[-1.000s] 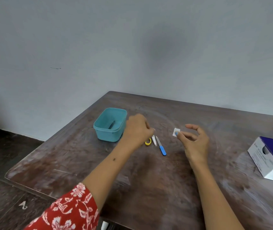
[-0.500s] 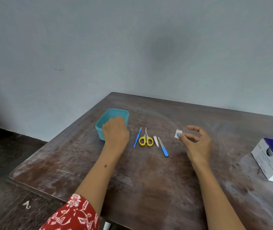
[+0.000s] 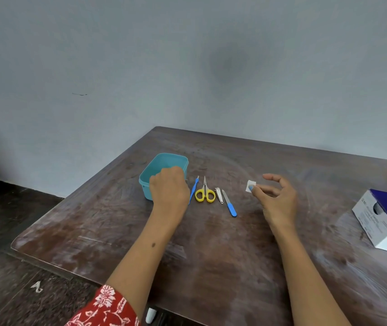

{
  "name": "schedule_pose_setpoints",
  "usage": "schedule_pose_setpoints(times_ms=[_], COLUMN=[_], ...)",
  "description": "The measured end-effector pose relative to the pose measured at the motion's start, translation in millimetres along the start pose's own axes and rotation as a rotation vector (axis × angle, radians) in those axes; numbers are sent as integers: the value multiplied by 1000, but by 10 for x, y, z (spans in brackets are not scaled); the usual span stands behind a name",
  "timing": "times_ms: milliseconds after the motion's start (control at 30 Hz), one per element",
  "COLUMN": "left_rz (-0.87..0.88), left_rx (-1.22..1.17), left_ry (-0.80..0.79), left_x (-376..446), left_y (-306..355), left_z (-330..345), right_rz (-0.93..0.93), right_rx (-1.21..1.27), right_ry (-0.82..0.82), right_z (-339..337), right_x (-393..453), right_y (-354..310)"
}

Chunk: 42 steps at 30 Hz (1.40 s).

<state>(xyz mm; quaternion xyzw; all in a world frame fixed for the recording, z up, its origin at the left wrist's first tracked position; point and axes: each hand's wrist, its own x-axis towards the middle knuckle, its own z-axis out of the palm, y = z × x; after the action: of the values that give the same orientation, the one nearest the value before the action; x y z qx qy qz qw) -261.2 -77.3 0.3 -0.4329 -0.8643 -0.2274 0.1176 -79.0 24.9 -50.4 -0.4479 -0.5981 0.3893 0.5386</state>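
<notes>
A teal plastic container (image 3: 162, 161) stands on the brown wooden table (image 3: 211, 255), left of centre. My left hand (image 3: 169, 188) hangs over its near right corner with the fingers curled down inside, so the fingertips are hidden. To the right lie, side by side, a thin blue tool (image 3: 193, 190), yellow-handled scissors (image 3: 204, 194), a metal nail clipper (image 3: 219, 195) and a blue-handled nail file (image 3: 229, 204). My right hand (image 3: 279, 201) hovers further right and pinches a small white pad (image 3: 250, 185) between thumb and fingertip.
A white and dark blue cardboard box (image 3: 385, 222) lies at the table's right edge. A grey wall runs behind the table. The table's left corner and front edge drop to a dark floor (image 3: 23, 231).
My left hand has moved left from the scissors to the teal container and dipped its fingers in. The blue tool and scissors now lie uncovered. My right hand still holds the pad.
</notes>
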Motion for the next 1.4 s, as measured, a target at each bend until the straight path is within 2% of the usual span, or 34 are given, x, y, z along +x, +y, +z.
schedule_pose_setpoints(times_ms=[67,133,233,333,500,700,967,1100,1233,1400], left_rz=[37,78,122,134,46,-1,93,125,-3,-32], left_rx=[7,-108,-279,-227,-131,-170,-90,-442,-983,-1282], left_ry=[77,128,-21,-206,-315,-327,-313,-315,-364,-417], left_x=[-21,-75,-204,-302,-264,-175,-189,-102,-82,-151], left_y=[41,148,459,750,873,850,866,743,683,713], left_z=[-32,-47,50,242,434,445,473,497,558,613], right_rz=[2,-1,-6,-4,0,3,2,142,301,396], right_rx=[-5,-12,-9,33,70,91,122,351,624,753], right_ry=[7,17,18,12,22,27,34,87,69,-49], right_z=[-1,-5,-1,-5,-18,-13,-22,-34,-61,-47], right_x=[1,7,6,2,9,13,24,79,103,78], right_y=[-3,-6,-14,-17,-15,-23,-10,-13,-26,-14])
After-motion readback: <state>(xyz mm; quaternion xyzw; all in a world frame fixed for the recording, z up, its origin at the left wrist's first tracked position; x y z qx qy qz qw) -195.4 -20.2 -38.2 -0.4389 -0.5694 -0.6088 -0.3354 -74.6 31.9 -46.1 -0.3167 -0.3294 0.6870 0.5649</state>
